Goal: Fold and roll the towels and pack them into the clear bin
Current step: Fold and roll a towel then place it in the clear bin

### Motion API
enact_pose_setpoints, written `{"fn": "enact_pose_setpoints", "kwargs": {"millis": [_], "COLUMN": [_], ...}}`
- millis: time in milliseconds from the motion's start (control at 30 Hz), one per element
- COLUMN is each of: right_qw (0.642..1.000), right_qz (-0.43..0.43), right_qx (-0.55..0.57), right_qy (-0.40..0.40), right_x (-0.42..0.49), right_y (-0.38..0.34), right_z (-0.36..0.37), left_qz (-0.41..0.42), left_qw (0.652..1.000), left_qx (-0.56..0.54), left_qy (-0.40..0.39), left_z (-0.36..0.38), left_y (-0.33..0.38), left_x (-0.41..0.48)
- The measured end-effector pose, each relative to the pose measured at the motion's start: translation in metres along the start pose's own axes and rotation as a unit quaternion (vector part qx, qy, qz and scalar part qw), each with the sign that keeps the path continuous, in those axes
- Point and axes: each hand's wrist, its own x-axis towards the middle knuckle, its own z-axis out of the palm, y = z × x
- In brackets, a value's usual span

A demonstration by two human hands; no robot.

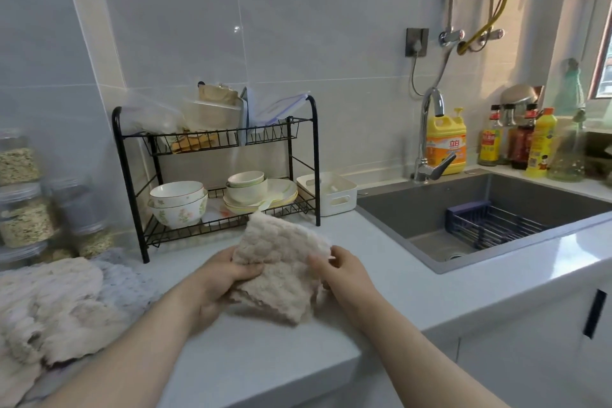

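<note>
A beige, nubbly towel (281, 262) is held up between both hands just above the pale table (265, 358), in front of the person and roughly centred in the head view. The left hand (218, 281) grips the towel's left side, fingers curled behind the cloth and the thumb lying across its front. The right hand (344, 275) pinches the right edge near the upper corner, its fingers bent around the fabric. The towel looks doubled over: a flatter upper layer rises toward the dish rack, and a looser layer hangs below the hands, its lower corner reaching down to or close to the table; whether it touches cannot be told. To the left, well apart from the hands, a heap of loose towels (49, 308) in the same beige lies rumpled on the table, with a grey-white one partly under it. Behind the held towel stands a black wire dish rack (315, 156) with stacked bowls (178, 202) on its lower shelf. A white basket (331, 194) sits just beside the rack on the right. Farther right is the grey sink (430, 209) with its faucet (427, 129).
</note>
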Motion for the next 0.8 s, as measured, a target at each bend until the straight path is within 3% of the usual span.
{"fn": "enact_pose_setpoints", "kwargs": {"millis": [67,233,533,733,800], "right_qw": [1.000,1.000,0.998,0.996,0.995], "right_qz": [-0.002,-0.029,-0.026,0.007,-0.005], "right_qx": [-0.011,-0.008,0.053,0.088,0.096], "right_qy": [-0.017,-0.007,0.003,-0.013,0.004], "right_x": [-0.001,0.001,0.004,-0.002,-0.002], "right_y": [0.001,0.003,0.005,-0.003,-0.005], "right_z": [0.001,0.000,-0.005,-0.003,-0.001], "left_qz": [0.016,0.040,0.041,0.063,0.126], "left_qw": [0.997,0.992,0.994,0.987,0.981], "left_qx": [-0.075,-0.103,-0.014,-0.089,0.022], "left_qy": [0.016,0.055,0.098,0.119,0.147], "left_z": [0.005,0.012,0.017,0.019,0.018], "left_y": [-0.016,-0.023,-0.021,-0.021,-0.026], "left_x": [-0.003,-0.009,-0.011,-0.016,-0.016]}}
